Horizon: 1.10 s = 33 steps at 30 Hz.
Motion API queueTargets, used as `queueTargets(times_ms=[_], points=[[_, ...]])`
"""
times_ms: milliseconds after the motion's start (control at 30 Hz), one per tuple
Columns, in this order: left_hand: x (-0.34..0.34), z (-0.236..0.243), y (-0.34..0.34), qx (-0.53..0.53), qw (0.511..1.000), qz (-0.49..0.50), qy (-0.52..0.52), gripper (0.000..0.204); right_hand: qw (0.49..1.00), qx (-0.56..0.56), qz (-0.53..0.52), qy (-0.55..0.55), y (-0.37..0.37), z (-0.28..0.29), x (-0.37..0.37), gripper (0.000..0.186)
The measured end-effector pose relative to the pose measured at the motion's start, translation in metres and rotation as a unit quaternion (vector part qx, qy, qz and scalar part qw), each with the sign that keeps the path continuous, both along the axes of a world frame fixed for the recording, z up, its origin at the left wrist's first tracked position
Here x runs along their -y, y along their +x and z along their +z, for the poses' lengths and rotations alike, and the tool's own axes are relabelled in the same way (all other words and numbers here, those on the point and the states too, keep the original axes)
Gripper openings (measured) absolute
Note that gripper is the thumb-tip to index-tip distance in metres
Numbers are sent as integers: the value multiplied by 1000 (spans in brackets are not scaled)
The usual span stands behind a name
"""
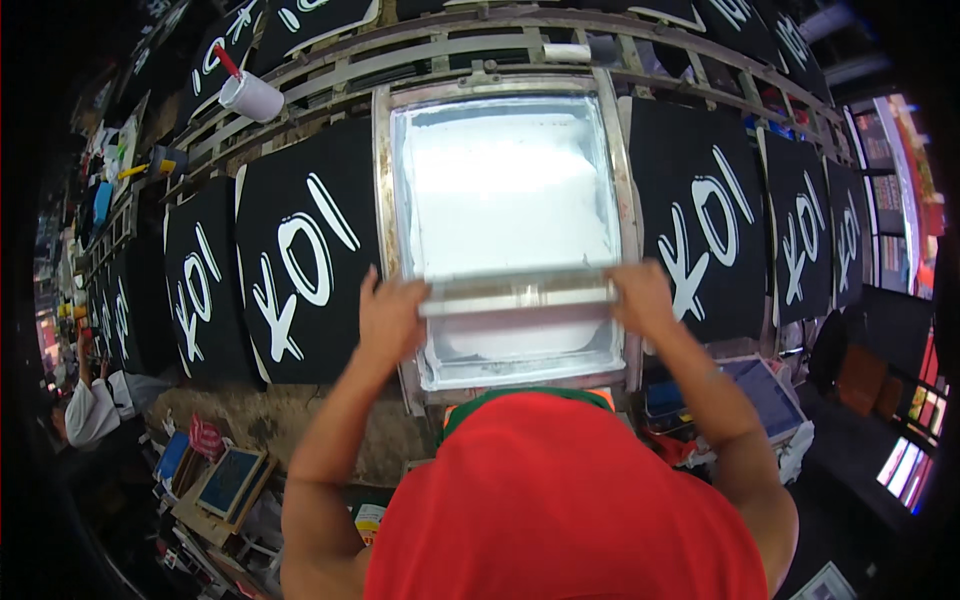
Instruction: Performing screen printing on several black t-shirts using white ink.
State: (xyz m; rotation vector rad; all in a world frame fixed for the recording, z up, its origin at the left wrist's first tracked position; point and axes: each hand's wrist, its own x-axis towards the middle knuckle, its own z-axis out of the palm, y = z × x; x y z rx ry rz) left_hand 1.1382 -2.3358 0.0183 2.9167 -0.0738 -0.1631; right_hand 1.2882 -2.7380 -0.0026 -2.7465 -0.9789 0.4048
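Squeegee, long pale bar, sits across the lower part of the printing screen, both ends gripped. Left hand wraps the left end, fingers curled shut over the bar. Right hand does the same on the right end, fingers folded over the top; thumbs hidden underneath, can't see them. Screen is a metal-framed mesh laid flat on the long bench, white ink spread over most of the mesh, brightest in the upper half.

Progress, judged from layout: black fabric panel just left of the screen already carries a white printed design, next one further left too, and more run off toward the left edge. Panels on the right and are also printed. So neighbouring positions look finished; the piece under the screen is covered, print state can't be told. Bar is near the person's edge of the frame, with a short strip of inked mesh between it and the near rail, so this pass looks close to one end of its travel, direction unclear.

White cup with red stick rests on the rail behind the bench, upper left. Red shirt fills the bottom. Another person's white sleeve at far left.
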Motion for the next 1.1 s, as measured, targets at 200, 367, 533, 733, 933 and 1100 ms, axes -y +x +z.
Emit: queueTargets(times_ms=[200, 367, 533, 733, 933, 1100], points=[[-81, -25, 234, 53, 992, 80, 85, 42, 995, 102, -23, 6, 237, -1, -112, 40], [-85, -37, 272, 16, 987, 105, 117, 41, 994, 87, -43, -54, 266, -8, -136, 41], [-33, -33, 120, -88, 992, 54, 70, 52, 996, 18, -37, -75, 109, -12, -63, 36], [35, -13, -91, -74, 995, 52, -42, 44, 991, -115, -1, -69, -109, 3, 24, 43], [-26, -2, 79, -123, 990, 24, 68, 45, 997, -8, -11, -74, 63, -2, -35, 45], [-83, -29, 257, -29, 992, 85, 93, 38, 995, 85, -30, -47, 252, -13, -120, 38]])
